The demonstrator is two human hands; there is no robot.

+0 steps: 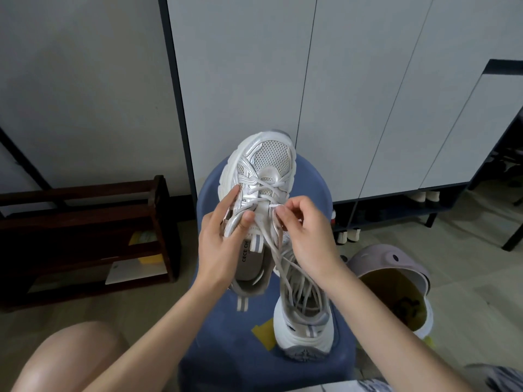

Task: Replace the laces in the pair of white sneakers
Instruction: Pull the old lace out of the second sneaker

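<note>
Two sneakers here: one (pixel 259 190) held up over the blue stool (pixel 226 349), the second (pixel 304 321) standing on the seat just below the right wrist. Left hand (pixel 219 239) is curled round the raised shoe's side, thumb pressing by the tongue. Right hand (pixel 304 236) pinches the lace (pixel 276 206) at an eyelet, right at the fingertips. The shoe looks light and fairly stiff, so holding it mid-body seems fine. Lace is soft and floppy, probably best grabbed near the tip. Loose ends dangle under the fingers. One purple clog (pixel 396 278) sits on the floor.
</note>
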